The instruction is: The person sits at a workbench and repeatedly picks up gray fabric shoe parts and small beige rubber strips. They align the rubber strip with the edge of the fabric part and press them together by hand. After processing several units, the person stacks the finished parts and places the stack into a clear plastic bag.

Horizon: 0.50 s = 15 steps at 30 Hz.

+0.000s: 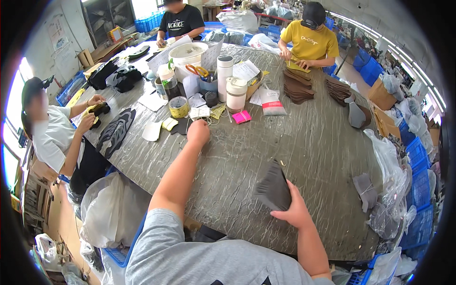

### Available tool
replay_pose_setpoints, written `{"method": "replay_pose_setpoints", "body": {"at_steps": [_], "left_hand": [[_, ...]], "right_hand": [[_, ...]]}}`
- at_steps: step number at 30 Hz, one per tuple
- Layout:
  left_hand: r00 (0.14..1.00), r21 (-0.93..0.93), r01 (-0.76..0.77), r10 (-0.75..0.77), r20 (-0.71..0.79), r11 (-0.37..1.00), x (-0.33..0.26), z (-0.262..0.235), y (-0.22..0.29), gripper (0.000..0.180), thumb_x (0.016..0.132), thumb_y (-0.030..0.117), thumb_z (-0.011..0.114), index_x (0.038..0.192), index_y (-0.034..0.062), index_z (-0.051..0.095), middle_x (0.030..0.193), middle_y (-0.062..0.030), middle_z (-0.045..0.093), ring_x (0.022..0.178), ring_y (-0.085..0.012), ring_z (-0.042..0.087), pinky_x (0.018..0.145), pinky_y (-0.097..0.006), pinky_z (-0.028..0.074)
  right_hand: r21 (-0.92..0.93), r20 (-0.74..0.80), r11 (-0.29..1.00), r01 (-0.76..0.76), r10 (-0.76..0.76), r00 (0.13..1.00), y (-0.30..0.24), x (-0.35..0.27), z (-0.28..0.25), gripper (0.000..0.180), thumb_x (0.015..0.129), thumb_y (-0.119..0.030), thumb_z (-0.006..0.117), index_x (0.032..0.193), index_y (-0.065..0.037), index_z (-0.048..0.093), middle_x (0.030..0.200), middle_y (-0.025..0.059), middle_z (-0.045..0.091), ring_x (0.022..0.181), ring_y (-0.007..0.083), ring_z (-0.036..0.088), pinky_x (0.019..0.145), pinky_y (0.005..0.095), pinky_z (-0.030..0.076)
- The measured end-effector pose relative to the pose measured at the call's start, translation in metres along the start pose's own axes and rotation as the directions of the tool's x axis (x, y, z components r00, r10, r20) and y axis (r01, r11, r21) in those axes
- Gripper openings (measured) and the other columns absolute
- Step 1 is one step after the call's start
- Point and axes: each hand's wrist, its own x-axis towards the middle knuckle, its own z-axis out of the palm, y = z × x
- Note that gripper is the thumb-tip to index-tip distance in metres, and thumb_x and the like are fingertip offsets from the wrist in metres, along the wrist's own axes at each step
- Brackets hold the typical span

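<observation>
My right hand (pixel 295 207) grips a stack of dark grey cut fabric pieces (pixel 274 189) by its right edge, with the thumb at the lower corner. The stack is tilted above the near part of the table. My left hand (pixel 198 133) is stretched forward to the table's middle, its fingers drawn together at a white card (pixel 199 112) with thin string around it. What the fingertips pinch, if anything, is too small to make out. Beside that hand lie a small black piece (pixel 181 127), a yellow pad (pixel 170 123) and a bright pink pad (pixel 242 117).
Beyond my left hand stand a tape roll (pixel 179 107), a white lidded cup (pixel 236 95), a white bottle (pixel 224 76) and a white bucket (pixel 188 52). Brown fabric stacks (pixel 298 87) lie at the far right. Three people work around the table (pixel 313 142); blue crates (pixel 417 228) line the right.
</observation>
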Motion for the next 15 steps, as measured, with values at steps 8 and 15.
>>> {"method": "replay_pose_setpoints", "body": {"at_steps": [8,15], "left_hand": [[0.987,0.164,0.011,-0.037,0.157,0.986,0.030,0.014,0.002,0.019,0.086,0.026,0.061,0.095,0.0155,0.074,0.101,-0.0128,0.071,0.099,-0.0336,0.067,0.083,-0.047,0.053],[0.910,-0.098,-0.354,0.318,-0.268,0.930,-0.016,-0.002,0.025,0.008,0.088,0.010,0.061,0.086,0.0023,0.061,0.083,-0.0184,0.064,0.084,-0.0374,0.062,0.073,-0.047,0.048]], "right_hand": [[0.808,0.156,0.567,-0.158,0.052,0.986,0.033,-0.024,-0.005,0.108,0.055,-0.030,0.089,0.144,0.005,0.038,0.138,0.0172,0.052,0.129,0.0284,0.050,0.110,0.0388,0.037],[0.966,0.169,0.219,-0.138,-0.131,0.977,0.027,-0.014,0.003,0.100,0.065,-0.035,0.086,0.142,0.005,0.037,0.136,0.0190,0.053,0.125,0.0329,0.054,0.109,0.0444,0.041]]}}
